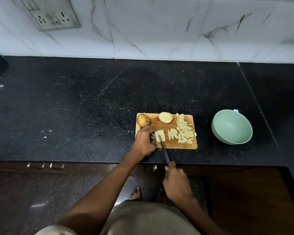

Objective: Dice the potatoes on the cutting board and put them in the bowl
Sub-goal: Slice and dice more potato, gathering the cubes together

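Here we see the right hand [176, 181] clenched in a firm grip around the handle of a knife [163, 148], whose blade reaches up over the near edge of the cutting board [173, 145] and lies across a block of potato strips [160, 135]. The left hand [145, 141] rests on the board's near left corner, its curled fingers pressing against that same block to steady it. Just right of the block lie a few loose potato slices [173, 134], and beyond them, along the board's right side, a heap of diced potato [185, 131]. At the board's far edge sits a peeled potato half [165, 117], and on its far left corner a whole unpeeled potato [143, 120]. To the right of the board, apart from it, the pale green bowl [231, 127] stands on the black bench [75, 107], with nothing visible inside it.
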